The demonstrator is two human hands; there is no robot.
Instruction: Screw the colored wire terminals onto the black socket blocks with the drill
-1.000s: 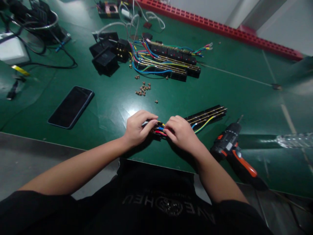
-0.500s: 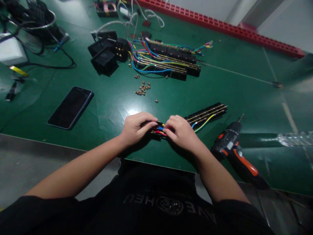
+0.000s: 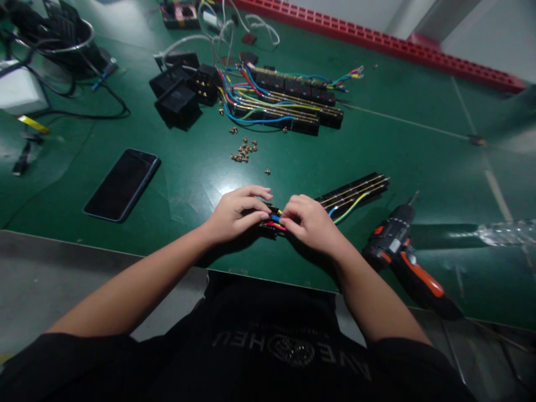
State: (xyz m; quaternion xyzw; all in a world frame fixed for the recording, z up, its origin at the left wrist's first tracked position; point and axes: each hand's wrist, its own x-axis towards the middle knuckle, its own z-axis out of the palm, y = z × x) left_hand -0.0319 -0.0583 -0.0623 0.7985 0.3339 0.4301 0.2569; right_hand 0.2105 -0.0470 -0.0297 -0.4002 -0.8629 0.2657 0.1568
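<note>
A long black strip [image 3: 355,192] with brass-coloured rails lies slanted on the green table, its near-left end between my hands. Blue, red and yellow-green wires [image 3: 275,219] run along that end. My right hand [image 3: 312,223] has its fingers pinched on the wires. At the strip's left tip is my left hand [image 3: 237,214], thumb touching the end and the other fingers somewhat raised and apart; whether it grips anything is hidden. Small brass screws [image 3: 244,151] lie in a loose group beyond my hands.
A cordless drill [image 3: 396,240] lies right of my right forearm. A phone [image 3: 122,185] rests at the left. Farther back are wired black strips [image 3: 288,100], black boxes [image 3: 178,95] and a red perforated rail [image 3: 355,39]. A cable-filled container [image 3: 79,50] stands back left.
My left hand's fingers have lifted and spread a little from the strip's end. My right hand stays almost where it was on the wires.
</note>
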